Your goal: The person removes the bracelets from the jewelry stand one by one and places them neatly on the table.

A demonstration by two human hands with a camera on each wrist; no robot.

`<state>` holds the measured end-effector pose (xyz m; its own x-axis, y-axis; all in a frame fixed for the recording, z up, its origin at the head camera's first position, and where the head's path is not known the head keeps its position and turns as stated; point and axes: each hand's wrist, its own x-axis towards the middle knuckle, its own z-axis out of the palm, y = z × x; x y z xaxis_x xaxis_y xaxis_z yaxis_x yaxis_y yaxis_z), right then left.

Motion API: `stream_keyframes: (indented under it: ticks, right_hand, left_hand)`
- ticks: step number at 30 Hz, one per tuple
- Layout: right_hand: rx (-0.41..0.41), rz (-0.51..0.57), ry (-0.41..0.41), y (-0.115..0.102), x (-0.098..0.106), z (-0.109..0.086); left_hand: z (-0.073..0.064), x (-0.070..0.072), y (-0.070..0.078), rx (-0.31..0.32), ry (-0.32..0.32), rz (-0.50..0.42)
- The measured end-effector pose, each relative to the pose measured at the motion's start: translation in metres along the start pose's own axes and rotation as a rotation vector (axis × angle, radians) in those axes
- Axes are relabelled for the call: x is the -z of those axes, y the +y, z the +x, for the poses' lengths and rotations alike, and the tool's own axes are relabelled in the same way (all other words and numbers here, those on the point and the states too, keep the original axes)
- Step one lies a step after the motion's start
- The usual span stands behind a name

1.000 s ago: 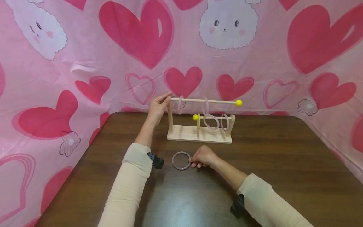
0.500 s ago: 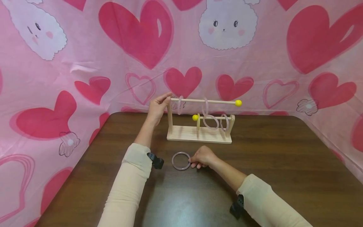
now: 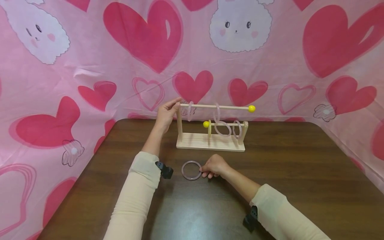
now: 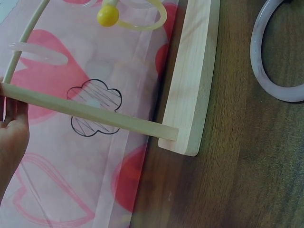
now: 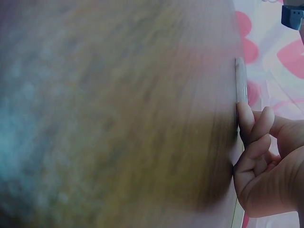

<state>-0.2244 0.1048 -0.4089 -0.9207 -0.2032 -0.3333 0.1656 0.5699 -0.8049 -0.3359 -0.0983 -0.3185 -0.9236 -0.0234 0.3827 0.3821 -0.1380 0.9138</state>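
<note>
A pale wooden bangle stand (image 3: 192, 144) stands toward the back of the table. My left hand (image 3: 166, 116) grips the top of its tall left post (image 3: 179, 123), its fingers behind the wood in the left wrist view. In front of the stand, a glossy mauve bangle (image 3: 182, 170) lies flat on the table. My right hand (image 3: 215, 165) pinches that bangle's right edge between thumb and fingers. Pinkish bangles hang from the stand's long upper rod (image 3: 204, 106). On the short lower rod, a yellow bangle (image 3: 209, 130) hangs beside the yellow end ball (image 3: 206, 124).
Another yellow ball (image 3: 251, 108) caps the upper rod's free right end. A short right post (image 3: 244, 131) carries the lower rod. Pink heart-printed cloth (image 3: 195, 60) rises close behind the dark wooden table (image 3: 288, 160).
</note>
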Motion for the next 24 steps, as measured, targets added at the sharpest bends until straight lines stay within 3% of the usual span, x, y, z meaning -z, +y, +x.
stream_keyframes:
  ticks: [14,24]
  right_hand:
    - [0.012,-0.013,-0.046,0.001,0.007,-0.001]
    - [0.06,0.003,-0.014,-0.004,0.028,-0.005]
  left_hand:
    - [-0.001,0.0,0.001,-0.001,0.009,0.005]
    - [0.0,0.0,0.0,-0.014,0.019,0.017]
